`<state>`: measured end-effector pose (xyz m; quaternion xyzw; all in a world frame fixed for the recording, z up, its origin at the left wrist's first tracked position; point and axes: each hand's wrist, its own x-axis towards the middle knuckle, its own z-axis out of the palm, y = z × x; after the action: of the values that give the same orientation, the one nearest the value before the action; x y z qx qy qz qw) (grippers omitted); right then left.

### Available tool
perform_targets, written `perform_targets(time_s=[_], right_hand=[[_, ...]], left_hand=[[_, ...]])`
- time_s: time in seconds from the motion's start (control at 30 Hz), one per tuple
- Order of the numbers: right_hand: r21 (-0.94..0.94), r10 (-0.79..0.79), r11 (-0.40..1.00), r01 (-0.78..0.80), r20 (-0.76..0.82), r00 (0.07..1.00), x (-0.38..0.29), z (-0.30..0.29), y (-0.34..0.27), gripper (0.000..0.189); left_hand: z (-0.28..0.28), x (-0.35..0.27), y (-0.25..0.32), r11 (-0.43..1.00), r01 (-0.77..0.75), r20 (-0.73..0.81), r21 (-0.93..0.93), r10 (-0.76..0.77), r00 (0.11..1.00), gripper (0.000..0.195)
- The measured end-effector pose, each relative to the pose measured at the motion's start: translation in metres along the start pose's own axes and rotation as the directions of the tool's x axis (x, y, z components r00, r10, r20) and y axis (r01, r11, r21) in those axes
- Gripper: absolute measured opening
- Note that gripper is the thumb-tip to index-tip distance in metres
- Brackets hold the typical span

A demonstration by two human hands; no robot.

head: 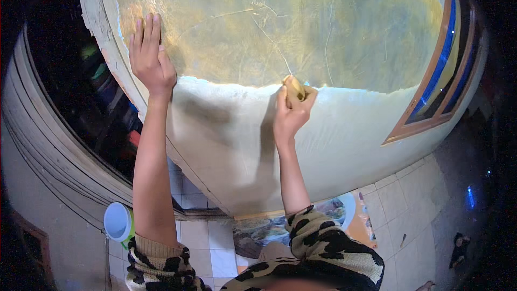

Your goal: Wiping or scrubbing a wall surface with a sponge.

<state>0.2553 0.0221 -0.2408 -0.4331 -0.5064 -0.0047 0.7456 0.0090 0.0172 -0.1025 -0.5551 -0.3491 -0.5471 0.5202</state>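
Observation:
My left hand (pixel 151 60) lies flat against a painted wall near its left edge, fingers pointing up and holding nothing. Between the thumb and fingers of my right hand (pixel 291 117) is a small yellowish pad (pixel 295 88), perhaps a sponge; its exact kind is unclear. The pad is at the ragged lower border of a mottled ochre and grey-blue paint layer (pixel 234 48). Thin cracks or raised lines run across this layer, one down to the pad. Below the border, the wall is bare off-white plaster (pixel 226 157), where shadows of my arms fall.
A wooden-framed window (pixel 418 117) stands at the right. At the left is a dark doorway (pixel 101 101). Below, a light bucket (pixel 118 222) stands near the left wall, and a printed sheet (pixel 258 234) covers part of the tiled floor (pixel 194 234) by the wall's foot.

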Motion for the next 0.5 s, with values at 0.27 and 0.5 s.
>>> perform_targets(time_s=[0.27, 0.5], right_hand=[[0.077, -0.241, 0.97, 0.23, 0.216, 0.946, -0.026, 0.012, -0.01, 0.034], [0.064, -0.128, 0.99, 0.124, 0.057, 0.99, -0.022, 0.015, -0.014, 0.033]], left_hand=[[-0.004, 0.001, 0.0, 1.0, 0.0, 0.023, 0.02, 0.0, 1.0, 0.058], [0.001, 0.001, -0.002, 1.0, 0.01, 0.014, -0.013, -0.01, 1.0, 0.06]])
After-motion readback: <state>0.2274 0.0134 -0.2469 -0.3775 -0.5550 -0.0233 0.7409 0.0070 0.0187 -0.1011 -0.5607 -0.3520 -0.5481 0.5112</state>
